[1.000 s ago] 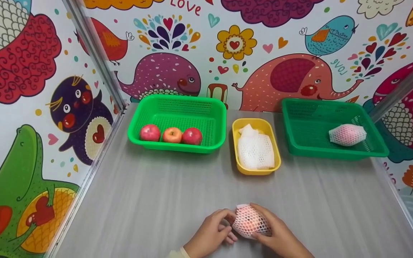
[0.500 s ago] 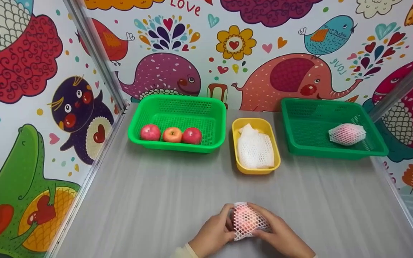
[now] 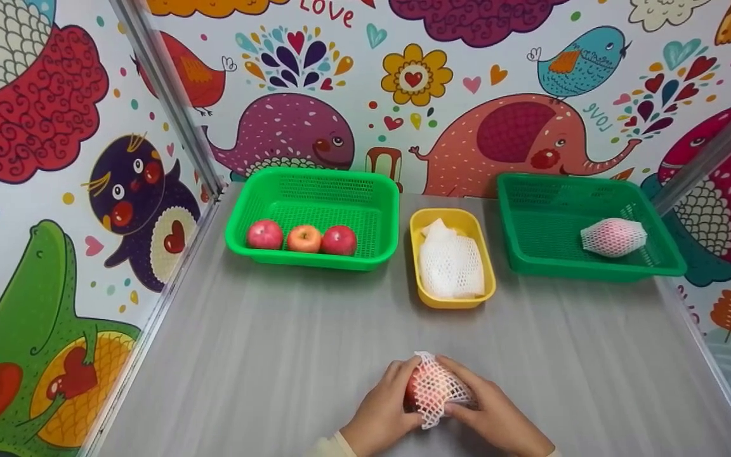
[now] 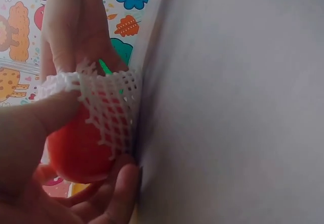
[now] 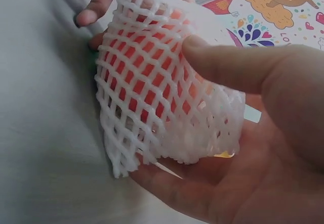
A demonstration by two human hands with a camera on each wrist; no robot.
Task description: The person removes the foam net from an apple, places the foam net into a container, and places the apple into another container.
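A red apple (image 4: 78,150) sits partly inside a white foam fruit net (image 3: 436,387), held low over the front of the table between both hands. My left hand (image 3: 381,409) grips the apple's bare end, its thumb pressing the net's edge in the left wrist view. From the other side my right hand (image 3: 499,412) holds the net around the apple, thumb on the mesh (image 5: 136,82) and fingers beneath. At the right hand's end the net reaches past the apple. Much of the apple is hidden by mesh and fingers.
At the back left, a bright green basket (image 3: 315,260) holds three apples (image 3: 304,239). Beside it stands a yellow tray (image 3: 454,303) of white foam nets (image 3: 451,263). A dark green basket (image 3: 594,268) at right holds one netted fruit (image 3: 614,237). Patterned walls enclose the table.
My left hand has moved from beside the net to grip the apple's left end. The net's left edge has shifted, and bare red apple now shows there. My right hand keeps its hold.
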